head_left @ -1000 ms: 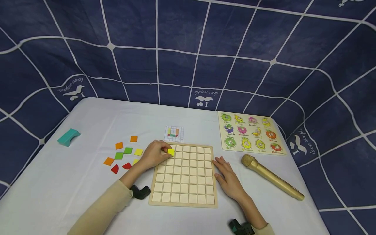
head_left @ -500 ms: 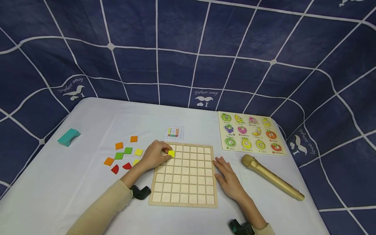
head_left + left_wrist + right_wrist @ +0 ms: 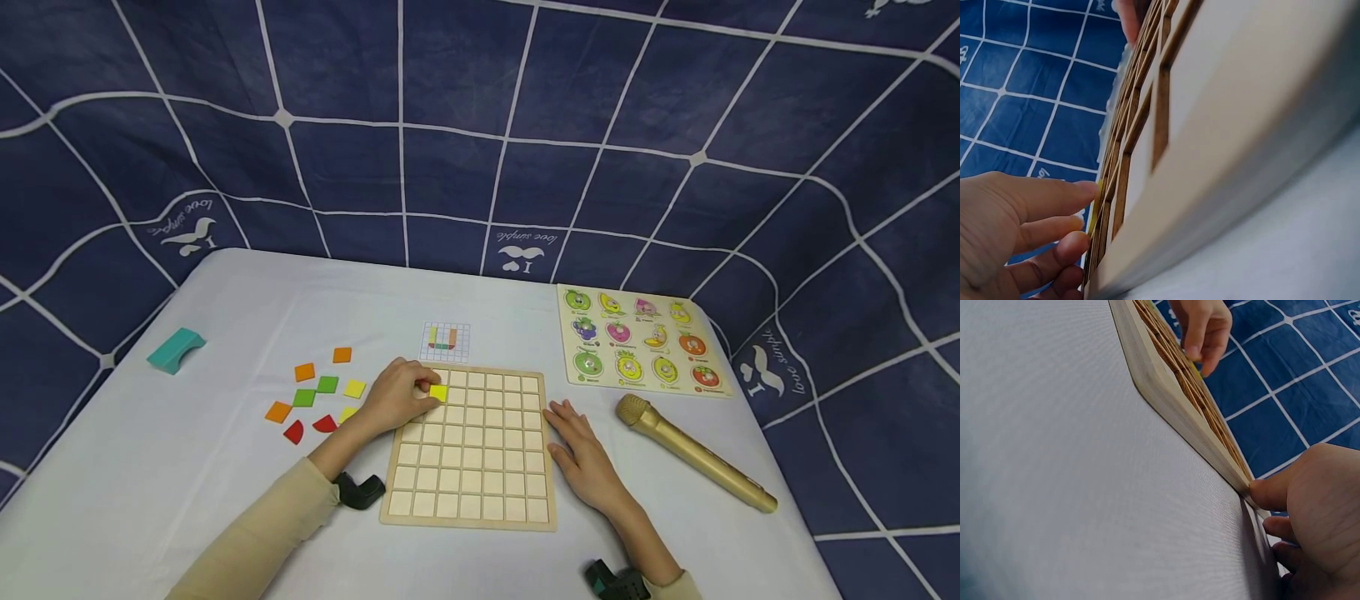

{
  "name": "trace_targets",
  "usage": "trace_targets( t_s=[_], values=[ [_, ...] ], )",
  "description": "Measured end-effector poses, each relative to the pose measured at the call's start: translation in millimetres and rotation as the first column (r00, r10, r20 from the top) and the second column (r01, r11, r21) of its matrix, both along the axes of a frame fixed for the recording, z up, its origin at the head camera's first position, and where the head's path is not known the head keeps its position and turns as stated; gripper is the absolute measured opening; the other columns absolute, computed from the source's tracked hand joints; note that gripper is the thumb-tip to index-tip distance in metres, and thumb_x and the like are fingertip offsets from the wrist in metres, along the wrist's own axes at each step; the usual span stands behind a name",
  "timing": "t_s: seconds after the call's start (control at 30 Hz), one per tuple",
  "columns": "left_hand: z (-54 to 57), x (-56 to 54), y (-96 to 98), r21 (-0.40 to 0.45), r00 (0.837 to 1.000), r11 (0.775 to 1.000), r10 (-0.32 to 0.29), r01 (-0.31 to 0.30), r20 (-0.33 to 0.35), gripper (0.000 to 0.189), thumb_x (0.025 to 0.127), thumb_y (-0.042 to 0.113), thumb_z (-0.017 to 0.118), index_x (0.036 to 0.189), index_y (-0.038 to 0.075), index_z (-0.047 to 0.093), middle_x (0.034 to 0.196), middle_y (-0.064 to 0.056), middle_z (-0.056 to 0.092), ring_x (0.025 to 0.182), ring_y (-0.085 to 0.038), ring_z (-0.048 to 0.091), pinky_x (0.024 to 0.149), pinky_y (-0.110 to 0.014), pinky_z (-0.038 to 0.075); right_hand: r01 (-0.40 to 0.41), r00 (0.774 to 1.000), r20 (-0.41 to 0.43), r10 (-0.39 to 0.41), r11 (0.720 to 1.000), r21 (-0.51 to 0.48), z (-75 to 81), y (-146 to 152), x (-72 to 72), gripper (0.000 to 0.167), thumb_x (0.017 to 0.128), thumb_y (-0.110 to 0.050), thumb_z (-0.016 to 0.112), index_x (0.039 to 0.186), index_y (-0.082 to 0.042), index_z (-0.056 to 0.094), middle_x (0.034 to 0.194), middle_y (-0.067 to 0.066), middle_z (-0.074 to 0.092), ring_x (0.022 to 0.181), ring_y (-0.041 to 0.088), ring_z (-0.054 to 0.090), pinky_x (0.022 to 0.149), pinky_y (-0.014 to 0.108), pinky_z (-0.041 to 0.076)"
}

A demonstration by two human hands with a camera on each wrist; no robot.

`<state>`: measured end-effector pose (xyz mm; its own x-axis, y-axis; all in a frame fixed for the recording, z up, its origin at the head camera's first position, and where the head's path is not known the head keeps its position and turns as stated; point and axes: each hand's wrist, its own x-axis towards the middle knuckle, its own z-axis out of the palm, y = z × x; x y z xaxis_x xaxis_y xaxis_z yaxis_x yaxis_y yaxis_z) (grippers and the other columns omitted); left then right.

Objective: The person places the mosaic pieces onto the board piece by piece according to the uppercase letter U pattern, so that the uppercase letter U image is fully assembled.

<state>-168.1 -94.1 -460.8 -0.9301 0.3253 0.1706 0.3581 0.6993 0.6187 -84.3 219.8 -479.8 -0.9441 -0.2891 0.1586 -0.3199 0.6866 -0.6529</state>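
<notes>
My left hand (image 3: 396,395) pinches a yellow square tile (image 3: 438,393) between thumb and fingertips, close over the upper-left cells of a wooden grid board (image 3: 472,527). In the left wrist view the tile (image 3: 1094,209) shows as a thin yellow edge at the fingertips, right at the grid's ridges. My right hand (image 3: 587,462) lies at the board's right edge with fingers extended; its thumb (image 3: 1266,492) touches the wooden side in the right wrist view. Behind the board is a small pattern card (image 3: 446,341) with a coloured U shape on a grid.
Left of the board lie orange tiles (image 3: 278,412), green tiles (image 3: 327,384), yellow tiles (image 3: 354,388) and red quarter-round tiles (image 3: 293,432). A teal arch block (image 3: 176,350) sits far left. On the right are a fruit puzzle board (image 3: 645,340) and a gold microphone (image 3: 697,453).
The yellow tile has shifted slightly toward me and settled lower over the board, with more of its face showing. My left hand moved only a little; the right hand stays put.
</notes>
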Motion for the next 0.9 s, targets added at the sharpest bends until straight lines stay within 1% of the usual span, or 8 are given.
trace_targets(
  t_s=[0.13, 0.27, 0.37, 0.5, 0.6, 0.67, 0.73, 0.9],
  values=[
    [3.6, 2.6, -2.2, 0.001, 1.000, 1.000, 0.006, -0.006, -0.002, 0.037, 0.067, 0.018, 0.082, 0.099, 0.007, 0.069, 0.073, 0.003, 0.055, 0.075, -0.016, 0.044, 0.068, -0.030, 0.036, -0.005, 1.000, -0.004, 0.005, 1.000, -0.002, -0.8, 0, -0.5, 0.046, 0.089, -0.003, 0.056, 0.134, -0.001, 0.045, 0.144, 0.011, 0.035, 0.137, 0.024, 0.018, 0.109, 0.046, 0.009],
    [12.1, 6.6, -11.2, 0.027, 1.000, 1.000, 0.013, -0.013, -0.009, 0.049, 0.068, 0.019, 0.081, 0.112, 0.006, 0.064, 0.082, -0.002, 0.057, 0.079, -0.019, 0.048, 0.068, -0.032, 0.038, -0.009, 1.000, -0.013, 0.009, 1.000, -0.002, -1.8, 0, -1.1, 0.046, 0.089, -0.003, 0.056, 0.134, -0.001, 0.045, 0.144, 0.011, 0.035, 0.137, 0.025, 0.018, 0.108, 0.047, 0.009],
    [18.9, 9.3, -25.0, 0.064, 0.999, 0.998, 0.014, -0.011, -0.039, 0.055, 0.069, 0.019, 0.080, 0.118, 0.006, 0.060, 0.088, -0.006, 0.057, 0.079, -0.020, 0.050, 0.068, -0.033, 0.039, -0.009, 1.000, -0.017, 0.009, 1.000, 0.003, -2.2, 0, -1.4, 0.046, 0.089, -0.003, 0.056, 0.134, -0.001, 0.045, 0.144, 0.011, 0.035, 0.137, 0.025, 0.018, 0.108, 0.047, 0.010],
    [26.7, 12.4, -50.0, 0.105, 0.995, 0.994, 0.024, -0.015, -0.093, 0.059, 0.069, 0.016, 0.080, 0.123, 0.007, 0.057, 0.095, -0.008, 0.058, 0.080, -0.021, 0.052, 0.068, -0.034, 0.041, -0.007, 1.000, -0.019, 0.007, 1.000, 0.009, -1.9, 0, -1.6, 0.046, 0.089, -0.003, 0.056, 0.134, -0.001, 0.045, 0.144, 0.010, 0.035, 0.137, 0.025, 0.018, 0.108, 0.047, 0.010],
    [30.0, 13.7, -69.7, 0.137, 0.994, 0.990, 0.040, -0.026, -0.105, 0.061, 0.069, 0.014, 0.081, 0.124, 0.006, 0.055, 0.097, -0.010, 0.058, 0.081, -0.022, 0.052, 0.068, -0.038, 0.044, -0.002, 1.000, -0.016, 0.002, 1.000, 0.011, -1.7, 0, -1.5, 0.046, 0.089, -0.003, 0.056, 0.134, -0.002, 0.045, 0.144, 0.010, 0.035, 0.137, 0.024, 0.018, 0.108, 0.046, 0.010],
    [29.7, 13.9, -82.3, 0.157, 0.993, 0.987, 0.055, -0.039, -0.100, 0.061, 0.069, 0.013, 0.081, 0.124, 0.006, 0.055, 0.097, -0.010, 0.057, 0.081, -0.022, 0.052, 0.069, -0.039, 0.045, 0.000, 1.000, -0.013, 0.000, 1.000, 0.011, -1.6, 0, -1.3, 0.046, 0.089, -0.003, 0.056, 0.134, -0.002, 0.045, 0.144, 0.010, 0.035, 0.137, 0.024, 0.018, 0.108, 0.046, 0.009],
    [27.2, 13.4, -93.8, 0.177, 0.993, 0.983, 0.072, -0.055, -0.090, 0.061, 0.068, 0.011, 0.081, 0.123, 0.005, 0.055, 0.097, -0.011, 0.057, 0.081, -0.023, 0.052, 0.068, -0.040, 0.046, 0.001, 1.000, -0.011, -0.001, 1.000, 0.011, -1.6, 0, -1.2, 0.046, 0.089, -0.003, 0.056, 0.134, -0.002, 0.045, 0.144, 0.011, 0.035, 0.137, 0.025, 0.018, 0.108, 0.047, 0.009],
    [15.4, 12.3, -113.7, 0.187, 0.992, 0.977, 0.114, -0.104, -0.045, 0.058, 0.070, 0.012, 0.081, 0.121, 0.003, 0.057, 0.094, -0.012, 0.058, 0.077, -0.022, 0.052, 0.066, -0.031, 0.046, 0.002, 1.000, -0.010, -0.002, 1.000, 0.012, -1.7, 0, -1.0, 0.046, 0.089, -0.003, 0.056, 0.134, -0.001, 0.045, 0.144, 0.011, 0.035, 0.137, 0.025, 0.018, 0.108, 0.047, 0.009]
  ],
)
